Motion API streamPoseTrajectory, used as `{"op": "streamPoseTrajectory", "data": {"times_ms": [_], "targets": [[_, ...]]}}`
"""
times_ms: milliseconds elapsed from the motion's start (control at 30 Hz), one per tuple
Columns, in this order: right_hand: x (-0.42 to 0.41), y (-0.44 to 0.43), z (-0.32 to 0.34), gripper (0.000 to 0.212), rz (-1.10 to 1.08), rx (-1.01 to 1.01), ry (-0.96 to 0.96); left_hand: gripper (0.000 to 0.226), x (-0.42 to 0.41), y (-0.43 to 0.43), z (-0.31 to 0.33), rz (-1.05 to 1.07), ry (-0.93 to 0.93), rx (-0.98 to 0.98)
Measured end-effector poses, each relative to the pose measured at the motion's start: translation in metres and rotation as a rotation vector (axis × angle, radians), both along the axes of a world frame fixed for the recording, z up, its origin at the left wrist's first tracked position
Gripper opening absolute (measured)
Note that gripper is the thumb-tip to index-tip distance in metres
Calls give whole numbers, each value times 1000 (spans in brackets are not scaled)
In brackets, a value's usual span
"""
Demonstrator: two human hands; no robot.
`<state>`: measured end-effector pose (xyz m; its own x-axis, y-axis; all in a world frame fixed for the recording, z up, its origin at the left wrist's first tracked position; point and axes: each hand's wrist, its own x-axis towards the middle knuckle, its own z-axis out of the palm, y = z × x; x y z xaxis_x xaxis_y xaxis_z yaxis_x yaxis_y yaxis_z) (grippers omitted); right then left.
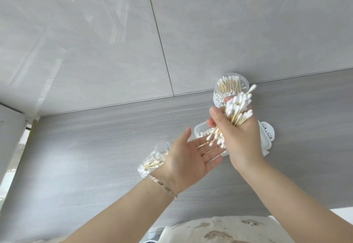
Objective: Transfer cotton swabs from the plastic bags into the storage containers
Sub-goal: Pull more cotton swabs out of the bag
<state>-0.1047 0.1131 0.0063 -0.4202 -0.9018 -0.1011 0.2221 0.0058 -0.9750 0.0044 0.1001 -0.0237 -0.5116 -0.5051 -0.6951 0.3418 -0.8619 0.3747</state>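
Head view: the right hand (240,143) is gripping a thick bundle of cotton swabs (237,109), fingers curled round the sticks, above a rectangular clear container (200,128). The left hand (188,158) is lying open, palm up and fingers spread, just under the bundle's lower tips. A plastic bag (162,147) holding a few swabs is resting beside the left wrist. A round container (216,91) of upright swabs is standing by the tiled wall (95,42), with grey counter (86,156) stretching leftward.
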Motion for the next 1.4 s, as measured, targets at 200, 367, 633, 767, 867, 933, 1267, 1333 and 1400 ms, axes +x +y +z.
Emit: {"op": "streamPoseTrajectory", "data": {"times_ms": [200, 367, 633, 767, 867, 933, 1267, 1333, 1400], "targets": [[14, 8, -14, 46, 82, -32, 181, 40, -6, 0, 13, 39, 214, -6], [11, 13, -10, 72, 133, -68, 82, 51, -3, 4, 12, 93, 271, 33], [3, 20, -19, 14, 357, 245, 44, 51, 14, 4, -5, -102, -230, -393], [8, 49, -50, 14, 455, 551, -111, 35, 30, 13, -14, -148, -495, -741], [13, 66, -71, 15, 588, 731, -286, 37, 31, 24, -26, -302, -562, -899], [14, 75, -79, 17, 680, 771, -327, 42, 31, 29, -35, -410, -572, -915], [9, 82, -87, 15, 804, 754, -402, 59, 35, 55, -53, -662, -482, -820], [8, 83, -87, 12, 827, 744, -433, 61, 37, 56, -54, -624, -455, -847], [7, 82, -86, 9, 823, 734, -446, 60, 37, 62, -54, -736, -386, -855]]}}
